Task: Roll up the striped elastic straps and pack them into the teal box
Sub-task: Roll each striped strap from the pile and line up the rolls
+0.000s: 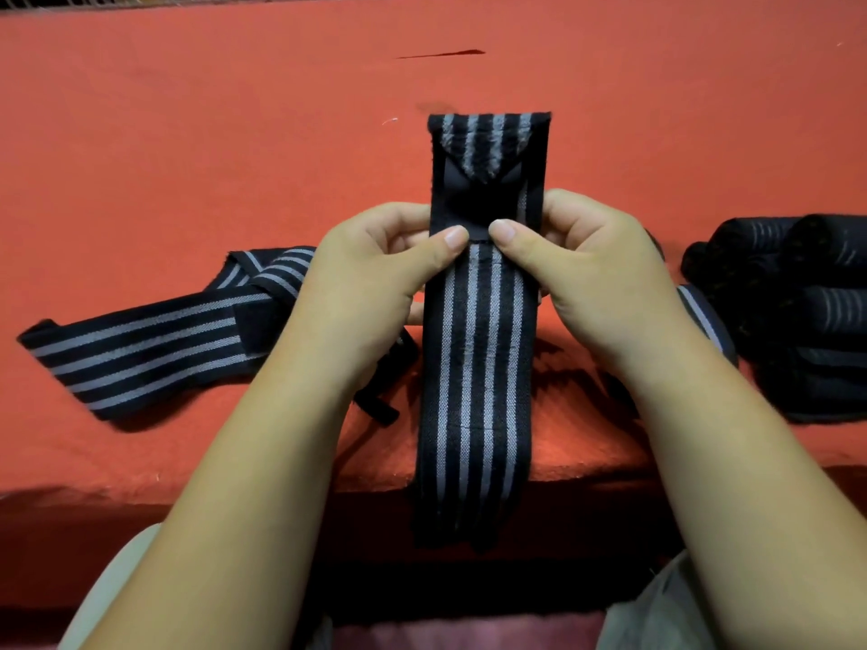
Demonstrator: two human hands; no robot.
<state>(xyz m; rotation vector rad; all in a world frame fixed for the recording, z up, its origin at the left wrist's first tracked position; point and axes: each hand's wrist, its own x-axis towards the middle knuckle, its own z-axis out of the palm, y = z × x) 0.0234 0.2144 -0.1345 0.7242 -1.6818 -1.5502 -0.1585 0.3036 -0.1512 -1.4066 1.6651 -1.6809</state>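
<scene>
My left hand (370,283) and right hand (600,274) both pinch the black, grey-striped elastic strap (478,368) midway, above the edge of the red cloth table (187,133), and I judge a loose first turn would spring open.

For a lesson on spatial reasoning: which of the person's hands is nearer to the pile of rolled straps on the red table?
Right. The right hand pinches the held strap, left of the pile of rolled straps; the left hand grips the strap's other edge, farther away.
</scene>
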